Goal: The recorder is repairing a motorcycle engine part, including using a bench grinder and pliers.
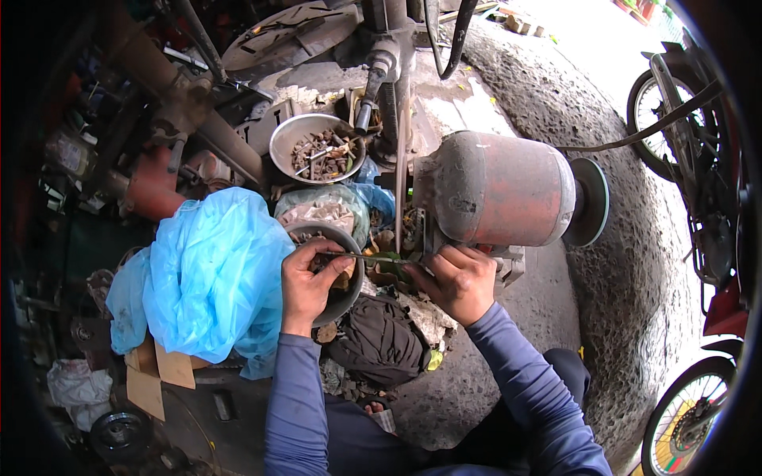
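My left hand [311, 282] pinches a thin dark metal strip [365, 258] over a grey bucket [344, 301] of small pieces. My right hand [452, 282] is closed on the strip's other end, just below a worn red-grey bench grinder motor [508, 190]. A thin upright wheel [401, 190], seen edge-on, is at the motor's left, above the strip; another wheel [589, 202] is at its right. A large light-blue plastic bag [206, 278] lies left of my left hand. A dark cloth bundle [373, 341] lies below my hands.
A steel bowl of metal bits [278, 147] and a post [389, 71] stand beyond my hands. Rusty pipes and machinery [159, 87] crowd the left, with cardboard [175, 369] low down. A rough concrete ledge [603, 317] curves along the right, beside parked motorbikes [698, 238].
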`<act>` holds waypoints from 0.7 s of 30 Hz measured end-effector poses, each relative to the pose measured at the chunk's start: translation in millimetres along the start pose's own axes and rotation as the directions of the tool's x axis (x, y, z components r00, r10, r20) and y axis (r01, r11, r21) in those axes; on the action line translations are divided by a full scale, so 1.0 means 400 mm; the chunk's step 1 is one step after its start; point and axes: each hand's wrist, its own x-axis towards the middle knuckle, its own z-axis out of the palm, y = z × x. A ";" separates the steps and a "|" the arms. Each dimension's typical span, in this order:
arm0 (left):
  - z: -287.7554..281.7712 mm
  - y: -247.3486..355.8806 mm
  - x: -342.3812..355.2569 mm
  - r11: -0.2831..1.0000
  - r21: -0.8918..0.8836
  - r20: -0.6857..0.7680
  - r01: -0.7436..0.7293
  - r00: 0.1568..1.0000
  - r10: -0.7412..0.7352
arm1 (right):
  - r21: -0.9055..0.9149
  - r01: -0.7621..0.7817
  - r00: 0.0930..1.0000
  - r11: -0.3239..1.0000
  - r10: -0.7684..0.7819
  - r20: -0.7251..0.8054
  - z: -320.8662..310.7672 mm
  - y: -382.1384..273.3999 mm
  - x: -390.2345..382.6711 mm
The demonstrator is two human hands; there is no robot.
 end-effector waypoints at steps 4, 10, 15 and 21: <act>0.009 -0.009 0.009 0.999 -0.034 -0.052 -0.004 0.999 0.002 | -0.002 -0.029 1.000 1.000 0.029 0.011 0.002 -0.001 0.007; 0.009 -0.027 0.015 0.998 -0.055 -0.037 -0.005 0.999 0.003 | -0.013 -0.034 0.999 0.999 0.034 0.031 -0.003 -0.001 0.013; 0.008 -0.038 0.017 1.000 -0.027 -0.036 -0.006 0.999 0.005 | -0.012 -0.050 0.998 0.999 0.051 0.043 -0.002 -0.001 0.013; 0.014 -0.035 0.020 1.000 -0.031 -0.038 -0.004 0.999 0.003 | 0.008 -0.062 0.998 0.998 0.061 0.033 -0.003 -0.002 0.011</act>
